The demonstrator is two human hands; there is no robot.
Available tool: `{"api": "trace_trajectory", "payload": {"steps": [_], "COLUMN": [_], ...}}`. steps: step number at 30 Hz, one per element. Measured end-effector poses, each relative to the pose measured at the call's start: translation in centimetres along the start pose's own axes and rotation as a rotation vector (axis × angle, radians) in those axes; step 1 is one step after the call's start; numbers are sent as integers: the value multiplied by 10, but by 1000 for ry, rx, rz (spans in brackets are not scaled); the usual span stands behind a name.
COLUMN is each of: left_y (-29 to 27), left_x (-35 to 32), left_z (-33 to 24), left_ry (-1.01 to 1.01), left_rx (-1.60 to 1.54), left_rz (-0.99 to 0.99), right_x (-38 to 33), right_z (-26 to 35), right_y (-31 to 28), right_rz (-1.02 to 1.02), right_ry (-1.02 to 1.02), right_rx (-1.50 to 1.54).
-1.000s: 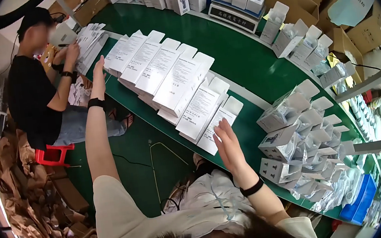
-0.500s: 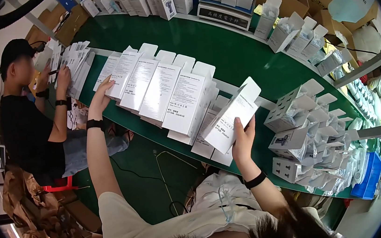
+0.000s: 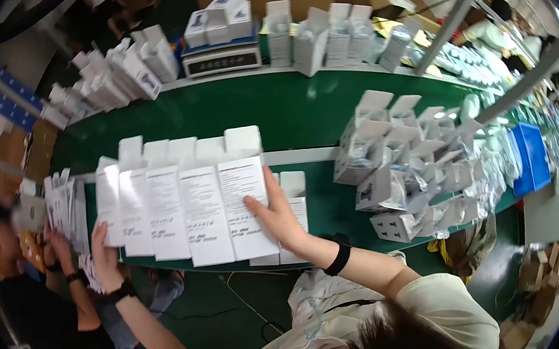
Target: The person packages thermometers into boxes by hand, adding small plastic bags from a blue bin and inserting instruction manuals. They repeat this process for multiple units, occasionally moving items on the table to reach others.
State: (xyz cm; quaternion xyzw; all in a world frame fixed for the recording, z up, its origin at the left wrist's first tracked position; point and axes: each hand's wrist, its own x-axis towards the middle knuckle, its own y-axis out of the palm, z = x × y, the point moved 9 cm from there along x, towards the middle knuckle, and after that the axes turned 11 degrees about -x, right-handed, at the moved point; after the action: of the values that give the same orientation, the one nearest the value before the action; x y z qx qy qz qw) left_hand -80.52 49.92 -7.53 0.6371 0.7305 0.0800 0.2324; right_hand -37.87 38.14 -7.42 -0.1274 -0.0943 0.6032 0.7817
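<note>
A row of several tall white cartons [image 3: 167, 201], top flaps raised and printed sides toward me, leans on the green table. Its rightmost carton [image 3: 242, 179] is in my right hand [image 3: 277, 217], the thumb across the printed front and the fingers along the right side. At the opposite end, my left hand [image 3: 103, 256] cups the lower left edge of the leftmost carton [image 3: 109, 201], its fingers partly hidden. More white cartons [image 3: 294, 197] lie flat behind and under my right hand.
Open cartons with clear plastic-wrapped contents [image 3: 396, 168] crowd the right side, beside a blue bin [image 3: 530, 158]. Across the green table [image 3: 217, 112] stand a scale [image 3: 221, 60] bearing boxes and more open cartons [image 3: 311, 43]. A co-worker [image 3: 38, 291] sits at left, handling cartons.
My view has swung to the right. The carton in my right hand has moved left from beside the row to its right end. My left hand has slid lower on the row's left end.
</note>
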Motion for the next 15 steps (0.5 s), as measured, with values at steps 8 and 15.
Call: {"api": "trace_trajectory", "payload": {"steps": [8,15], "left_y": [158,296], "left_x": [-212,-367], "left_z": [-84,2], "left_ry": [769,947], "left_rx": [427,756], "left_rz": [172,213], "right_x": [-80,-171], "right_z": [98,58], "right_y": [-154,-365], "right_rz": [-6,1], "right_ry": [-225,-294], "right_rx": [121,43]}}
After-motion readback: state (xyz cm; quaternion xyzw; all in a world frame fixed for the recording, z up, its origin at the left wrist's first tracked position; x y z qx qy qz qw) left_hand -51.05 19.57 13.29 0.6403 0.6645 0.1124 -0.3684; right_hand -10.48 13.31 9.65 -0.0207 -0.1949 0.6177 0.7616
